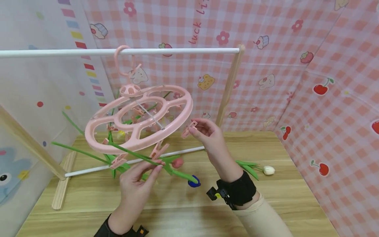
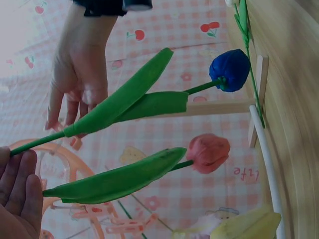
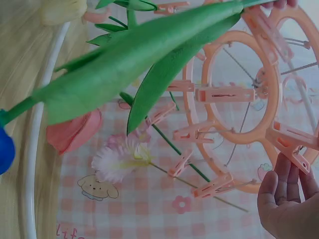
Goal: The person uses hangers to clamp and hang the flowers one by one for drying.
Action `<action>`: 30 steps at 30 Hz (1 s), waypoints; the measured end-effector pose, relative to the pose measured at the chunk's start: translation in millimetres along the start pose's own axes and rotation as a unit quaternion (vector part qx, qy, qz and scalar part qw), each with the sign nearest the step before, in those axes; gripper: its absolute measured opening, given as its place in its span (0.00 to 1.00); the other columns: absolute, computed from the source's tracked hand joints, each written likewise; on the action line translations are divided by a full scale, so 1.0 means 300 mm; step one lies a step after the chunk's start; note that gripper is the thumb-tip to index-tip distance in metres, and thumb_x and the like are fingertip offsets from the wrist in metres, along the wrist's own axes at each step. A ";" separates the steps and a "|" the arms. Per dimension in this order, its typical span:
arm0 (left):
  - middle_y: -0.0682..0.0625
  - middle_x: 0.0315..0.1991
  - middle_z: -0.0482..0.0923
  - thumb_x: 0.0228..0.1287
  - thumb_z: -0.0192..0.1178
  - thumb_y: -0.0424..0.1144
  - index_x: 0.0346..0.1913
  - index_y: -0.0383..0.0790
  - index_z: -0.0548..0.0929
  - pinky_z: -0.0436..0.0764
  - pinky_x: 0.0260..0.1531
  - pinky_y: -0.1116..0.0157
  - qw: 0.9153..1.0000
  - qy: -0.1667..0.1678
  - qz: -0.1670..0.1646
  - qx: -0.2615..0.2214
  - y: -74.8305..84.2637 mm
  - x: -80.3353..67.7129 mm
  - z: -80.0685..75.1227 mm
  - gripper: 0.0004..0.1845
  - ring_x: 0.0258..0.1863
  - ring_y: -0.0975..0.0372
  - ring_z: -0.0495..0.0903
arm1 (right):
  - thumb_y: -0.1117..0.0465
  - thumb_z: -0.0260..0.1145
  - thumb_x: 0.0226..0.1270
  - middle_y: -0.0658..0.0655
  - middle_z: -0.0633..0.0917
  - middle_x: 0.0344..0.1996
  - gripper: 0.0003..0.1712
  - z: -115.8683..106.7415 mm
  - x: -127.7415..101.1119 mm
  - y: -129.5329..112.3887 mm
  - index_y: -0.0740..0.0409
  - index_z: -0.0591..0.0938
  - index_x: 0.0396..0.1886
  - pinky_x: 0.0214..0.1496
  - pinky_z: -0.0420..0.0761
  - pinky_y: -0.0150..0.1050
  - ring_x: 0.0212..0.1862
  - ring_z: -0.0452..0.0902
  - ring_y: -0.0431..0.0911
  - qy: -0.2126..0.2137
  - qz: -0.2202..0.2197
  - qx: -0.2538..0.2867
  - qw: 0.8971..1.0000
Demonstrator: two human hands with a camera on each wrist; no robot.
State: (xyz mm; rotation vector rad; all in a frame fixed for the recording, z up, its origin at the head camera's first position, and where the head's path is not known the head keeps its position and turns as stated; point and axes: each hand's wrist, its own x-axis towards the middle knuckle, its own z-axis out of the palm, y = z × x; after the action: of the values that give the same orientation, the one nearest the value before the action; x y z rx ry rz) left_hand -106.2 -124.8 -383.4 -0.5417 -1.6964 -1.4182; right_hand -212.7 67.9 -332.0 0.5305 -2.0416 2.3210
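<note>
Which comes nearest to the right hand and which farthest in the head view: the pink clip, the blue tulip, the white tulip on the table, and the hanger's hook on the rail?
From the right hand:
1. Pink clip, at its fingertips, on the hanger's rim.
2. Blue tulip, below the hand, toward the left hand.
3. White tulip, lying on the table to the right.
4. Hook, up on the white rail, far left.

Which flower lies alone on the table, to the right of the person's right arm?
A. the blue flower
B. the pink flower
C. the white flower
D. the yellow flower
C: the white flower lies on the table by itself, right of the right hand, while the blue flower and pink flower hang at the clip hanger.
</note>
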 end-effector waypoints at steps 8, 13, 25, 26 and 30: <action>0.40 0.29 0.85 0.51 0.66 0.21 0.31 0.30 0.85 0.84 0.39 0.74 0.995 0.050 -0.060 0.059 0.000 0.003 -0.011 0.05 0.32 0.67 0.85 | 0.68 0.66 0.62 0.49 0.82 0.39 0.19 0.009 -0.063 -0.003 0.69 0.74 0.52 0.48 0.82 0.31 0.44 0.79 0.42 -0.036 -0.032 0.019 0.999; 0.41 0.29 0.85 0.52 0.65 0.21 0.30 0.31 0.85 0.83 0.38 0.75 0.992 0.062 -0.077 0.080 0.006 0.007 -0.014 0.04 0.31 0.69 0.85 | 0.62 0.70 0.58 0.51 0.82 0.39 0.23 0.022 -0.094 -0.014 0.68 0.75 0.51 0.49 0.81 0.32 0.44 0.79 0.44 -0.051 -0.060 -0.007 0.997; 0.39 0.29 0.85 0.48 0.67 0.20 0.31 0.29 0.85 0.84 0.38 0.73 0.996 0.059 -0.015 0.061 0.049 -0.004 0.011 0.06 0.34 0.66 0.84 | 0.65 0.72 0.54 0.61 0.78 0.41 0.21 0.071 -0.135 -0.019 0.65 0.78 0.48 0.49 0.82 0.39 0.42 0.79 0.45 -0.070 -0.129 -0.077 0.986; 0.39 0.29 0.85 0.48 0.67 0.20 0.31 0.29 0.85 0.84 0.38 0.74 0.996 0.057 -0.012 0.060 0.052 -0.004 0.013 0.06 0.34 0.66 0.84 | 0.65 0.72 0.54 0.62 0.78 0.41 0.21 0.074 -0.136 -0.018 0.65 0.78 0.47 0.49 0.82 0.39 0.42 0.79 0.47 -0.071 -0.136 -0.078 0.985; 0.39 0.29 0.85 0.48 0.67 0.18 0.31 0.30 0.85 0.84 0.33 0.76 0.997 0.056 -0.017 0.055 0.056 0.002 0.016 0.08 0.30 0.67 0.84 | 0.69 0.72 0.53 0.63 0.81 0.38 0.20 0.081 -0.137 -0.016 0.65 0.78 0.46 0.47 0.82 0.38 0.42 0.79 0.48 -0.074 -0.148 -0.087 0.982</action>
State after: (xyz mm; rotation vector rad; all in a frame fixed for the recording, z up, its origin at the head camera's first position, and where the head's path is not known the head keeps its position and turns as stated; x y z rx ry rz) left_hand -95.2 -116.0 -373.0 -0.3667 -1.6896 -1.3453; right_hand -166.7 54.0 -335.5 0.9486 -2.0339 1.9675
